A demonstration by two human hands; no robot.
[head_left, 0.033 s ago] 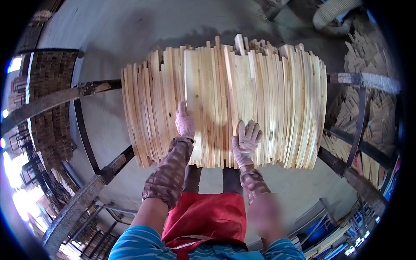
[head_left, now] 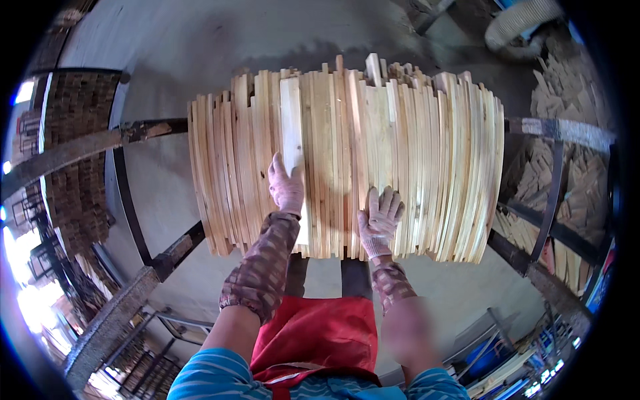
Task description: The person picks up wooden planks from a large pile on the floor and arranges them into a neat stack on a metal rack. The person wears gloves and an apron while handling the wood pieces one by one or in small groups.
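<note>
Hands on a stack of pale wooden slats — head view.

Gloved left hand (head_left: pixel 287 188) lies on one lighter, wider slat (head_left: pixel 292 127) near the middle-left of the stack of slats (head_left: pixel 427 160), fingers curled over the slat's face and thumb at its edge; whether it truly grips it I cannot tell. Gloved right hand (head_left: pixel 380 220) rests flat and spread wide on the stack's near end, holding nothing. The slats stand side by side on edge, filling the middle of the picture, carried on a dark metal rack (head_left: pixel 167 250) above a grey concrete floor (head_left: pixel 200 53). Patterned sleeves cover both forearms — a red apron (head_left: pixel 313 333) hangs below. More wood pieces (head_left: pixel 573 193) lie heaped at the right.
</note>
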